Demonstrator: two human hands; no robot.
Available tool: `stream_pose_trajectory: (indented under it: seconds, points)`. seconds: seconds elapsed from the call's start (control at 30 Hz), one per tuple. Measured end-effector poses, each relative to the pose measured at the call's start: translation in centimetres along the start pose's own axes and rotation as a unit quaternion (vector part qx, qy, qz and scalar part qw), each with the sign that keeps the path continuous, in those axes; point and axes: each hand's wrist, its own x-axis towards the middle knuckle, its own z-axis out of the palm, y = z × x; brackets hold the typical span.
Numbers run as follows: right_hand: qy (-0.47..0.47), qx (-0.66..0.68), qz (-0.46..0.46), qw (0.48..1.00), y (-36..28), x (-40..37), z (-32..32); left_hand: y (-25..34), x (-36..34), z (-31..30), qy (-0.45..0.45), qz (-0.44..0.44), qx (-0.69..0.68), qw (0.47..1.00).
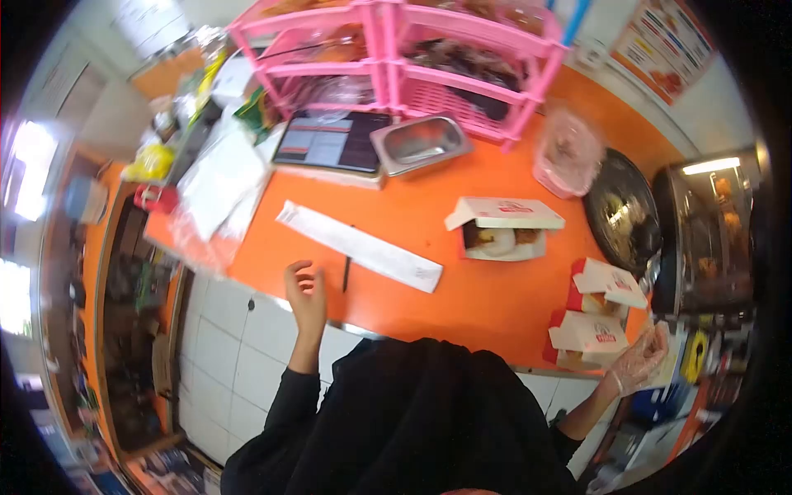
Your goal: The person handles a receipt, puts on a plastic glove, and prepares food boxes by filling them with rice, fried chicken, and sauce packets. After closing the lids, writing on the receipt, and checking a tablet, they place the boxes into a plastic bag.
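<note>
My left hand [306, 295] is bare and raised by the table's front edge. Its fingers are loosely bent and apart, with nothing in them. Nearby lie a thin black stick [346, 268] and a long white paper strip [359, 246]. My right hand [645, 360] wears a clear plastic glove at the table's right end. Its fingers are curled together; whatever they hold, if anything, I cannot make out. Just left of it stand two red-and-white food boxes, a front one [590, 337] and a rear one [609, 285]. Another box [503, 216], lid partly raised, shows food inside.
Pink stacked baskets [384, 62] line the back of the orange table [388, 210]. A tablet [334, 140] and a metal tray [421, 142] sit before them. A pink tub [569, 153], a black pan [615, 198] and a lit glass case [714, 231] are rightward.
</note>
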Motion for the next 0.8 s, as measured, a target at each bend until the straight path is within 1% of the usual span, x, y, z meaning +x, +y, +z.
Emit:
stream_pose_trajectory:
  seconds: [0.03,0.07,0.13,0.2,0.23,0.27,0.33,0.37,0.43,0.5,0.53,0.63,0.67,0.77,0.8]
  points:
    - [0.007,0.09,-0.09,0.992,-1.5,0.0,1.4,-0.7,-0.1,0.2,0.005,0.042,0.039,0.998]
    - [-0.048,0.074,-0.122,0.989,-3.2,-0.4,3.2,-1.0,-0.3,0.7,0.001,0.083,0.1,0.992]
    - [-0.155,0.252,-0.142,0.945,-10.3,-2.6,7.7,-1.2,-0.8,1.6,-0.016,0.162,0.221,0.962]
    - [-0.297,0.326,-0.059,0.896,-14.3,-4.8,11.2,-2.0,-1.4,1.9,-0.04,0.121,0.238,0.963]
    - [-0.339,0.271,-0.124,0.892,-16.5,-5.7,11.9,-2.2,-1.6,1.9,-0.054,0.101,0.244,0.963]
    - [-0.376,0.213,-0.188,0.882,-18.1,-6.4,12.3,-2.6,-1.7,1.4,-0.028,0.103,0.239,0.965]
    - [-0.454,0.276,-0.227,0.816,-18.5,-8.5,14.3,-2.6,-2.2,-1.2,-0.03,0.104,0.235,0.966]
    - [-0.5,0.309,-0.169,0.791,-19.0,-9.2,14.5,-2.5,-2.7,-2.8,-0.034,0.106,0.234,0.966]
    - [-0.579,0.364,-0.046,0.729,-19.8,-10.4,14.5,-2.1,-3.7,-6.0,-0.031,0.071,0.199,0.977]
    - [-0.512,0.449,0.13,0.72,-19.2,-11.9,15.5,-2.5,-4.2,-7.9,0.005,0.004,0.143,0.99]
    - [-0.468,0.485,0.217,0.706,-19.0,-12.3,15.5,-2.6,-4.2,-8.1,0.019,-0.03,0.115,0.993]
    - [-0.364,0.481,0.37,0.707,-19.1,-11.3,14.9,-3.8,-3.2,-6.2,-0.001,0.012,0.132,0.991]
    - [-0.345,0.517,0.386,0.682,-18.0,-11.0,15.1,-4.3,-2.7,-5.4,-0.053,-0.029,0.149,0.987]
    - [-0.225,0.552,0.37,0.713,-19.3,-9.3,13.8,-2.5,-1.6,-3.7,0.036,0.123,0.25,0.96]
    - [-0.194,0.556,0.325,0.74,-19.5,-9.1,14.0,-0.6,-1.4,-3.3,-0.014,0.073,0.201,0.977]
